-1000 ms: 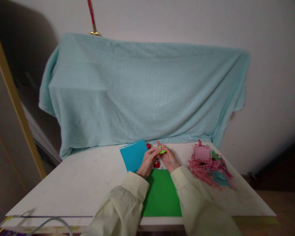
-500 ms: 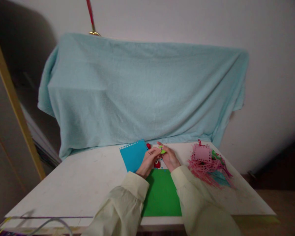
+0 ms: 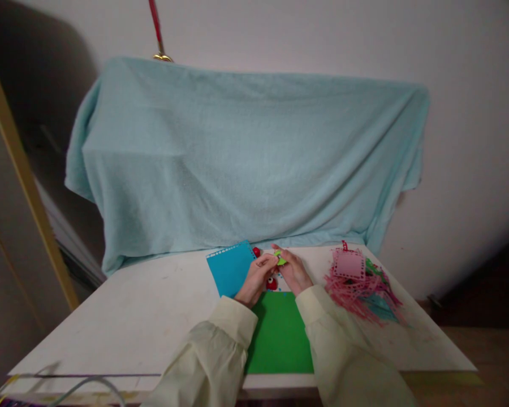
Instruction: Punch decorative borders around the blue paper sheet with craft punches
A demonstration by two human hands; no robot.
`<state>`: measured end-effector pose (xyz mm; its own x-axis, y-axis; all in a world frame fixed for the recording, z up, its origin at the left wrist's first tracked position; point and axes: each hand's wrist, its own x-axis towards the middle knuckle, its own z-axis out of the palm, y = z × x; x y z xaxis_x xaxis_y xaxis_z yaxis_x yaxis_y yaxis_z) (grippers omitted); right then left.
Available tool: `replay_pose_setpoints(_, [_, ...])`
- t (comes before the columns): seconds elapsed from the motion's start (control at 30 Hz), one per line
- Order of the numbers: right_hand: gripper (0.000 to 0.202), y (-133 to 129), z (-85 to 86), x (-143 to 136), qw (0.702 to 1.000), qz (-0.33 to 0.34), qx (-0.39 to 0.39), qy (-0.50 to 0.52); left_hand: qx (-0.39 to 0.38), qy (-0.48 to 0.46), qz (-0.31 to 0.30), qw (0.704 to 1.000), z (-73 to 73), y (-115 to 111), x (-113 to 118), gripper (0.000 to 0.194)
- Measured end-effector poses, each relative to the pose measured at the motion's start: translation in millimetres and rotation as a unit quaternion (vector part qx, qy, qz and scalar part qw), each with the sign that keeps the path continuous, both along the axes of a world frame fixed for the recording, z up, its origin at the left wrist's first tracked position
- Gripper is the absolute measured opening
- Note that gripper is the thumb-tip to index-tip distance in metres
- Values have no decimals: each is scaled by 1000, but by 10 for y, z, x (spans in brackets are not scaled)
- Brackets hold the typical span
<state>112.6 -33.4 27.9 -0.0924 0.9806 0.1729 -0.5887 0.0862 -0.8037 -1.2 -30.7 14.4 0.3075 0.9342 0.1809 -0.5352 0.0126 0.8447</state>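
Observation:
My left hand (image 3: 257, 280) and my right hand (image 3: 293, 272) meet above the far part of the table. Between their fingers is a small lime-green craft punch (image 3: 281, 259) with a dark round spot; both hands are closed on it. Beneath them lies a red craft punch (image 3: 272, 283) with a white and dark round mark, among small blue bits of paper. A sheet of blue paper (image 3: 229, 270), with a row of holes along its far edge, rests left of my left hand. Under my wrists is a sheet of green paper (image 3: 280, 339).
A small red round thing (image 3: 257, 251) sits by the blue sheet's corner. To the right, a pink card (image 3: 349, 264) with punched edges tops a heap of pink paper shreds (image 3: 348, 297). A pale blue cloth (image 3: 254, 158) hangs behind the white table (image 3: 131, 322); a cable (image 3: 89, 381) lies front left.
Both hands stay almost in place, still around the green punch, with only a very slight shift of the right hand. The papers and the shreds have not moved.

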Motion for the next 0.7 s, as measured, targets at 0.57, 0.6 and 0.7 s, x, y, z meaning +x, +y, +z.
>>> replay_pose_setpoints(0.57, [28,10,-31,-12,999,-42,-15,-16,21,41,56,997,-36,24,55,34])
replay_pose_setpoints(0.6, [29,14,-38,-12,999,-44,-20,-17,20,45,56,997,-35,26,52,35])
replay_pose_setpoints(0.7, [32,20,-57,-12,998,-46,-29,-25,13,57,44,997,-33,36,38,34])
